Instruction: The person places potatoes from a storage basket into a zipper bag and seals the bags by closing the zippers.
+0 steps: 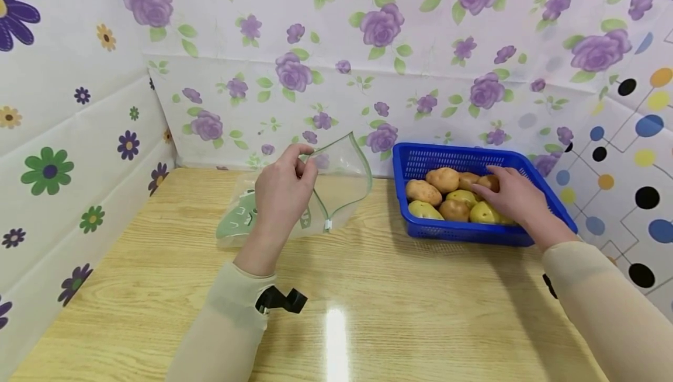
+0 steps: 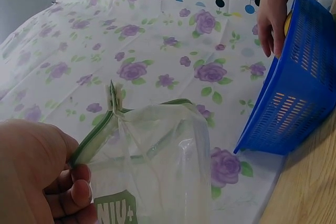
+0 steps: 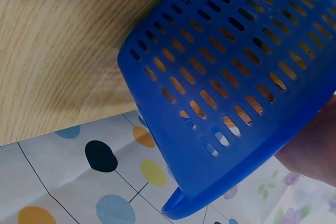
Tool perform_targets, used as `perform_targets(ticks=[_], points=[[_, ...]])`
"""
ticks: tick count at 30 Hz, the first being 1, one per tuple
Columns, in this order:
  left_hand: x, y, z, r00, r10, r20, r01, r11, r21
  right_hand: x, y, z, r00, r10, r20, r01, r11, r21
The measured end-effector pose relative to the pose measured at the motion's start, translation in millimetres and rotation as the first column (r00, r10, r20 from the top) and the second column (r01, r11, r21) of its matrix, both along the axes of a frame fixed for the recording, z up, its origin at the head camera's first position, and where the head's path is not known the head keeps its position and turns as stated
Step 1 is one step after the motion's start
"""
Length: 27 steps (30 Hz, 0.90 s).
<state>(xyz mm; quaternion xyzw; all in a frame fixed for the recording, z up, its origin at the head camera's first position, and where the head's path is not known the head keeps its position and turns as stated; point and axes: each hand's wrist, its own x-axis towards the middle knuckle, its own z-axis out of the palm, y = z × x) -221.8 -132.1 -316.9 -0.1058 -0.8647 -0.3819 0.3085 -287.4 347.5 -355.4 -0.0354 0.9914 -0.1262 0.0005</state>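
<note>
No potatoes [image 1: 441, 179] are bagged yet: our left hand [image 1: 281, 192] pinches the zip bag [image 1: 336, 180] open by its rim, while our right hand [image 1: 512, 192] lies on those in the blue basket [image 1: 420, 157], fingers relaxed.

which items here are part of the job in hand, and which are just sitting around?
In use:
left hand pinching the clear zip bag open by its rim
right hand resting on the potatoes
blue basket holding the potatoes

Just there:
wooden table
floral backdrop
</note>
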Motion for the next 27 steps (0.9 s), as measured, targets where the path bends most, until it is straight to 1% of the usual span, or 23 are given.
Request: perform_targets(ticks=[6, 17, 22, 27], points=[[0.1, -0.2, 0.7, 1.0, -0.001, 0.0, 0.001, 1.0, -0.001, -1.4, 0.8, 1.8, 1.0, -0.005, 0.027, 0.004, 1.0, 0.022], [-0.2, 0.2, 1.3, 1.0, 0.005, 0.015, -0.005, 1.0, 0.0, -3.8, 6.5, 6.3, 0.996, -0.053, 0.076, 0.052, 0.999, 0.009], [-0.2, -0.2, 1.0, 1.0, 0.009, 0.018, -0.009, 1.0, -0.001, -4.8, 6.4, 6.1, 0.995, -0.062, 0.075, 0.062, 0.998, 0.01], [-0.1, 0.4, 0.7, 1.0, 0.014, 0.023, -0.014, 1.0, -0.005, -3.8, 5.9, 4.4, 0.996, -0.072, 0.052, 0.073, 0.997, -0.009]])
